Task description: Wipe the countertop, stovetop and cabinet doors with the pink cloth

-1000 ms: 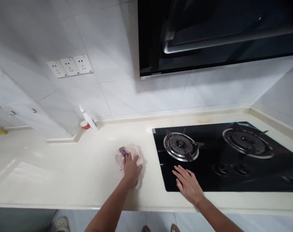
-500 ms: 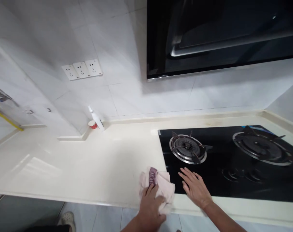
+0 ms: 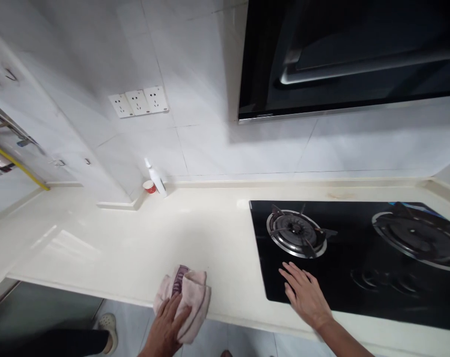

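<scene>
A pinkish-white cloth (image 3: 194, 300) with a purple printed band lies bunched at the front edge of the cream countertop (image 3: 132, 248). On top of it rests my left hand (image 3: 167, 320), its fingers pressing and holding the fabric, with part of the cloth hanging past the edge. My right hand (image 3: 307, 300) is spread flat, palm down, at the front left of the black gas stove (image 3: 346, 223). It holds nothing. The left burner (image 3: 296, 233) lies just beyond its fingertips.
A white spray bottle (image 3: 156, 179) and a red-and-white paper cup (image 3: 149, 187) stand by the wall corner. Above the stove hangs a black range hood (image 3: 344, 94). Wall sockets (image 3: 139, 102) sit at the back. Another person's foot in a clog (image 3: 108, 329) shows at lower left.
My left hand has slid left along the counter's front edge with the cloth, away from the stove. My right hand stays spread on the stove. The view has shifted slightly left.
</scene>
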The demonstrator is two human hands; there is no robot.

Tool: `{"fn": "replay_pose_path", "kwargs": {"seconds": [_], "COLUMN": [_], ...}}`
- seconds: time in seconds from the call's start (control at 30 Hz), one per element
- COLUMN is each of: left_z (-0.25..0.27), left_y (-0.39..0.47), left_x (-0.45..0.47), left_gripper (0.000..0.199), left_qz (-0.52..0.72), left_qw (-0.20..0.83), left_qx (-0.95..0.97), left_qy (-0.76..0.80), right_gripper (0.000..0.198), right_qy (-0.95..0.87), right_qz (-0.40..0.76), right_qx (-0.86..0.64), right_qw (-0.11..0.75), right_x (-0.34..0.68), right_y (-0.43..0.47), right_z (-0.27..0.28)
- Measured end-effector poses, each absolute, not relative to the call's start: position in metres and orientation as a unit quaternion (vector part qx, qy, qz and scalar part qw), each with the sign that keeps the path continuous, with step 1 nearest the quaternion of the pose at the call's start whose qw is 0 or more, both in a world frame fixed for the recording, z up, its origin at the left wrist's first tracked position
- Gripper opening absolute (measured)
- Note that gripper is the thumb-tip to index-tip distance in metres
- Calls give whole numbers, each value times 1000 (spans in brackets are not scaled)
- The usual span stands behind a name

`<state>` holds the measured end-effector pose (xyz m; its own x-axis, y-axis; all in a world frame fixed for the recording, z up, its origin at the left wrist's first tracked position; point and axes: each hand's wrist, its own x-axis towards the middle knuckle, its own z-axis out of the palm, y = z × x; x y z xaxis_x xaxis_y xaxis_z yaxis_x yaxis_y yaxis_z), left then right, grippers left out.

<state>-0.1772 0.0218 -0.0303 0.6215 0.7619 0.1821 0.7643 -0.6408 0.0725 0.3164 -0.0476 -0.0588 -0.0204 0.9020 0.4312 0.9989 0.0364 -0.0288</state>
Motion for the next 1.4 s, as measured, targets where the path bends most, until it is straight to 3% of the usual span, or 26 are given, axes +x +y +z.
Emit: {"fn": "replay_pose_path", "kwargs": {"seconds": [0.1,0.3,0.47,0.57,0.83,1.0,1.23,1.4], "left_z": [-37,-74,-100,-97,-66,-65,-65,-52], "left_y": [15,-17,-34,-43,-45,-27,16,55], "left_x": [-165,-100,-25,19,86,45,-94,-193], "left_gripper": [52,73,54,49,64,56,39,57], "left_qz": [-123,-123,-178,-168,-79,-104,-136,-62], "left_qw": [22,29,41,43,2,9,99,88], "left_qx": [-880,-894,-944,-952,-980,-976,-938,-930], "left_qy": [-458,-430,-276,-250,-182,-193,-302,-351], "right_gripper": [42,42,40,40,40,39,40,41], "right_qy": [-699,-699,-696,-693,-691,-694,-697,-696], "right_qz": [-139,-132,-144,-141,-129,-141,-155,-148], "right_qx": [-680,-679,-681,-684,-686,-677,-670,-674], "right_qw": [171,181,178,181,188,202,203,197], "right_x": [317,317,315,313,317,321,321,321], "right_y": [-48,-48,-46,-46,-47,-47,-49,-49], "right_z": [-58,-61,-56,-53,-56,-64,-68,-69]}}
